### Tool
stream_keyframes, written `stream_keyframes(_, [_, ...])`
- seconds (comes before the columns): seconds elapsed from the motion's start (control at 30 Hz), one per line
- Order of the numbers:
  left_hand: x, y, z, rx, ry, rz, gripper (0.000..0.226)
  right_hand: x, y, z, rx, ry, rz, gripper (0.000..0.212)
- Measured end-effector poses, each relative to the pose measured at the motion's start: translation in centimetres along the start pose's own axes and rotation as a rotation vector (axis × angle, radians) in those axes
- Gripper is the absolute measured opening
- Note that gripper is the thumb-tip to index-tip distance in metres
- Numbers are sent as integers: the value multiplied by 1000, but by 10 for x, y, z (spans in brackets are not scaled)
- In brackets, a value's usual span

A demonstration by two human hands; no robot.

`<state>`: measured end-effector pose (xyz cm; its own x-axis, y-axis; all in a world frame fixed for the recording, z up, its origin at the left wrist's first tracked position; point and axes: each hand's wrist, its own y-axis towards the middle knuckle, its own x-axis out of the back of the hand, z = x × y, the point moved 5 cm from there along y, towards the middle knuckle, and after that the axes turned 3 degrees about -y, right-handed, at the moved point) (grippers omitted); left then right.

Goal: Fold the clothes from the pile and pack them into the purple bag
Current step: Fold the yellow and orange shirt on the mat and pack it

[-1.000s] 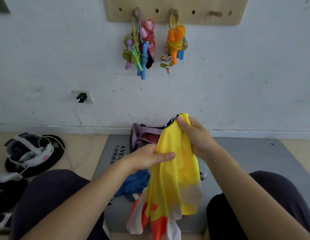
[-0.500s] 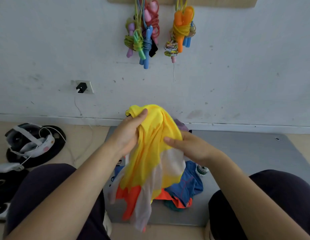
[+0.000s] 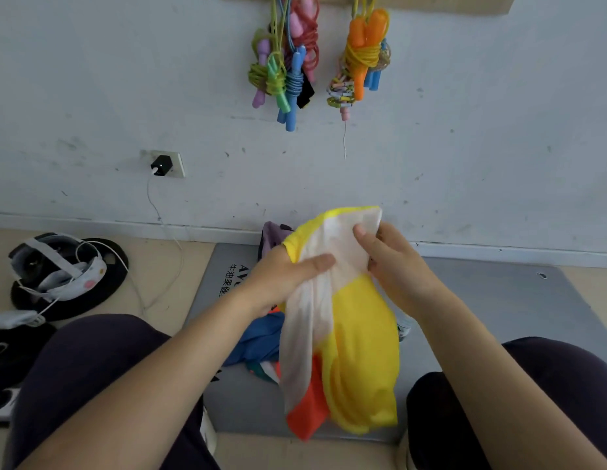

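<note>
Garment (image 3: 356, 334) in yellow, white and orange is being held up in mid-air, gripped at its top edge by both hands. The left hand (image 3: 281, 279) is clamped on the cloth at nine o'clock of the bundle, thumb laid across the white panel; the right hand (image 3: 393, 266) is pinching the white corner at one o'clock, thumb on the front. The two hands are close together, with only a fold of fabric between them. The rest of the cloth is hanging down over the grey mat (image 3: 498, 300). The pile (image 3: 258, 340), blue on top, is lying on the mat at seven o'clock of the garment. The purple bag (image 3: 271, 234) is partly hidden behind the left hand, at eleven o'clock, by the wall.
</note>
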<state>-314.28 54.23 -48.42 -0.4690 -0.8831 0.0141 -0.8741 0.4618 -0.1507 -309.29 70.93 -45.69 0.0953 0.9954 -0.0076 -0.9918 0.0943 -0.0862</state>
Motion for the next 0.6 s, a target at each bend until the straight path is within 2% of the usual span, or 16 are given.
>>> stream_keyframes(0.1, [17,4,1,17,-169,-255,26,9,-3,-4,-22,-266,-203,72])
stream_keyframes(0.23, [31,6,2,128,-287,-386,42,2,-2,-8,25,-430,-215,46])
stream_keyframes(0.37, [26,3,-4,139,-397,-310,37,-8,-3,-12,16,-589,-94,36])
stream_keyframes(0.47, [16,0,-11,88,-501,-162,36,-20,-5,-26,-76,-638,94,46])
stream_keyframes(0.53, [9,-4,-19,46,-607,-45,36,-27,-7,-31,-80,-655,145,48])
stream_keyframes(0.6, [6,-8,-27,15,-681,43,44,-31,-7,-31,-18,-603,132,28])
